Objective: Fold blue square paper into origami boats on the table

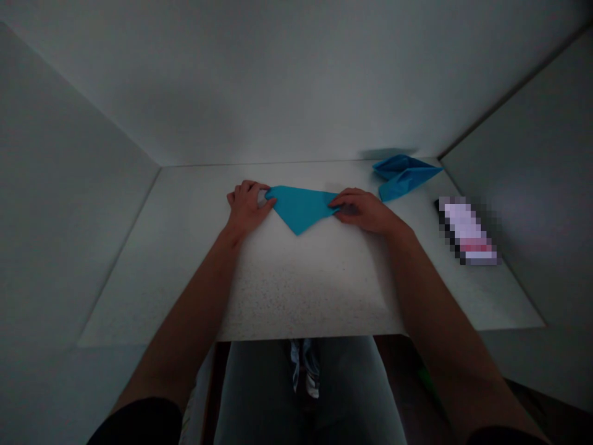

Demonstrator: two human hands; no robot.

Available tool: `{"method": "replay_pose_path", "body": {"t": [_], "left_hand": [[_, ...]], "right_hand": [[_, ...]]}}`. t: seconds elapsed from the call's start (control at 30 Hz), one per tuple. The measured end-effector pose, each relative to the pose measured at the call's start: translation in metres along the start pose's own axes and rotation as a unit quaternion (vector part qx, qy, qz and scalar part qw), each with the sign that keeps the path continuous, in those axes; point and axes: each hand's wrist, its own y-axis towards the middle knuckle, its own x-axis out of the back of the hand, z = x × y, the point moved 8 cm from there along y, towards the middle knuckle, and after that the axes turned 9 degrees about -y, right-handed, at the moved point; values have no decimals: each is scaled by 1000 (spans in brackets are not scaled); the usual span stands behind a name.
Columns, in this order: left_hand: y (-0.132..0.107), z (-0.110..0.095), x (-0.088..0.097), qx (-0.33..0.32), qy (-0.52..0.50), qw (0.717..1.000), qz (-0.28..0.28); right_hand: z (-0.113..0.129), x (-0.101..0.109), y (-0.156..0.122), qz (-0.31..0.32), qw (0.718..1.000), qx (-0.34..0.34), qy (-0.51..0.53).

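A blue sheet of paper [301, 207], folded into a triangle pointing toward me, lies flat on the white speckled table [301, 278]. My left hand [246, 207] rests at its left corner, fingers curled and thumb pressing that corner down. At the right corner my right hand [364, 210] pinches the paper with bent fingers. Both forearms reach in from the bottom of the view.
A second folded blue paper shape [403, 173] sits at the table's far right corner. A pixelated flat object [467, 232] lies near the right edge. White walls close in the table at the back and on both sides. My lap shows below the front edge.
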Motion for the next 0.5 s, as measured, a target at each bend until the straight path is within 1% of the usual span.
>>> {"method": "replay_pose_path", "body": {"t": [0.2,0.4,0.5], "left_hand": [[1,2,-2,10,15,1000,2],[1,3,-1,-4,13,1000,-7],[1,4,-2,0,18,1000,0]], "right_hand": [[0,-1,1,-8,1000,-14,9],[2,-3,2,-7,1000,0,29],[-3,-5,3,-25,999,-15,23]]}}
